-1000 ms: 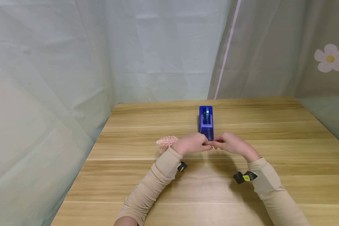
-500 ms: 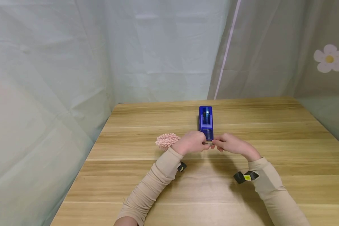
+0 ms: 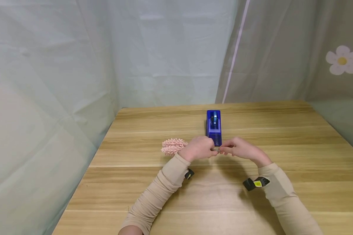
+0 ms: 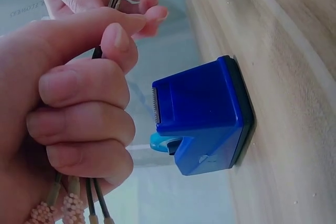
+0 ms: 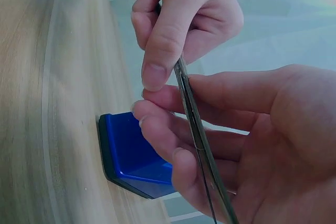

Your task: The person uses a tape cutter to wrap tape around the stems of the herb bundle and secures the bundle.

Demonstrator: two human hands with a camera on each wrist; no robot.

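Observation:
My left hand (image 3: pixel 198 148) grips a small bundle of thin dark stems (image 3: pixel 217 149), whose pink fuzzy flower heads (image 3: pixel 173 146) stick out to its left. The left wrist view shows the fingers of my left hand (image 4: pixel 79 114) curled round the stems (image 4: pixel 73 203). My right hand (image 3: pixel 241 150) pinches the free ends of the same stems (image 5: pixel 197 124) between fingers and thumb, fingertip to fingertip with the left hand (image 5: pixel 184 19). Both hands hover just in front of a blue tape dispenser (image 3: pixel 214 127) standing on the wooden table (image 3: pixel 164 195).
The dispenser's serrated cutter (image 4: pixel 155 106) faces the hands, close to my left knuckles. Pale curtains hang behind and to the left of the table, and one with a flower print (image 3: pixel 342 60) hangs at the right. Bare wood lies on both sides and in front of the hands.
Both hands with the stems have shifted slightly away from me, toward the dispenser's near end. The pink heads now stick out a little further left. The grips are unchanged.

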